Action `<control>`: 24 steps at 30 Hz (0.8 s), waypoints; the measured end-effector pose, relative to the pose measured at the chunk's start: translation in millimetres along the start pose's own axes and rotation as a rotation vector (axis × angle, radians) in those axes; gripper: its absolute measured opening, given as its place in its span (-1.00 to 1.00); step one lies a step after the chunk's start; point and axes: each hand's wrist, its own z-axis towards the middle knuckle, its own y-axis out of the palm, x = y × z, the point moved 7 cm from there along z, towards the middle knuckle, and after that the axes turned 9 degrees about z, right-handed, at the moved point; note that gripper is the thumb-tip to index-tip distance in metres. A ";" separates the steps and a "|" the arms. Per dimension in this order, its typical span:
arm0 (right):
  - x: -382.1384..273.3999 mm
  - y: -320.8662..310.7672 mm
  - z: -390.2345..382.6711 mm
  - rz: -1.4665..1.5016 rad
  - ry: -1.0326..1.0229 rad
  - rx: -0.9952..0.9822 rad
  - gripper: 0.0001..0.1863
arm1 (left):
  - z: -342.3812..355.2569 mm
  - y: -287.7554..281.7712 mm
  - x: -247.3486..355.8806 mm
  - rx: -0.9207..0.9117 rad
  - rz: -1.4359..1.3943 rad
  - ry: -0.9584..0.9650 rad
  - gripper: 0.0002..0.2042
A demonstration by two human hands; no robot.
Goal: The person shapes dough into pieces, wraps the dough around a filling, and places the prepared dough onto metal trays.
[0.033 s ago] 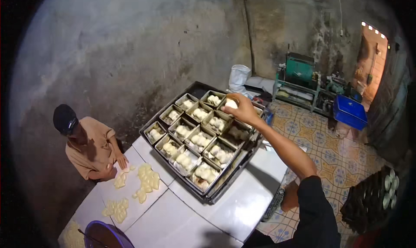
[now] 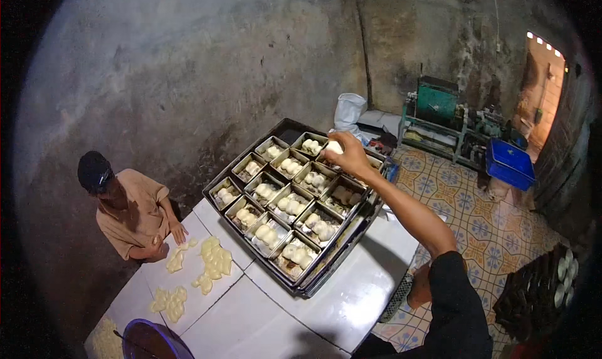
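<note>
My right hand is closed around a pale piece of dough, held over a loaf tin at the far right part of a dark baking tray. The tray stands on the white tiled table and carries rows of rectangular metal tins. Most tins hold lumps of pale dough, such as the dough in the nearest tin. One tin below my wrist looks darker, and its contents are hard to make out. My left hand is out of view.
Across the table's left side, a co-worker handles dough. Flattened clusters of dough pieces lie on the tiles. A purple-rimmed basin stands at the near left. Beyond are a green machine, a blue crate and stacked dark tins.
</note>
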 end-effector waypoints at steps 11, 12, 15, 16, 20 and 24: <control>63.9 -34.5 36.5 -0.457 -0.166 0.088 -0.57 | 13.1 27.8 23.4 0.010 -0.473 -0.317 -0.90; 73.8 -40.6 39.9 -0.503 -0.098 -0.010 -0.59 | 14.5 37.6 53.8 0.014 -0.550 -0.251 -0.87; 113.1 -46.8 29.7 -0.613 0.214 -0.346 -0.54 | 29.5 74.1 160.0 -0.332 -0.954 -0.318 -0.62; 123.6 -47.0 21.6 -0.647 0.287 -0.400 -0.56 | 40.1 83.4 216.7 -0.381 -1.142 -0.149 -0.74; 131.5 -49.1 2.8 -0.502 0.184 -0.208 -0.70 | 70.9 85.5 341.7 -0.538 -0.974 -0.027 -0.75; 144.0 -53.1 4.3 -0.455 0.186 -0.159 -0.75 | 86.8 83.5 403.1 -0.353 -0.544 0.183 -0.83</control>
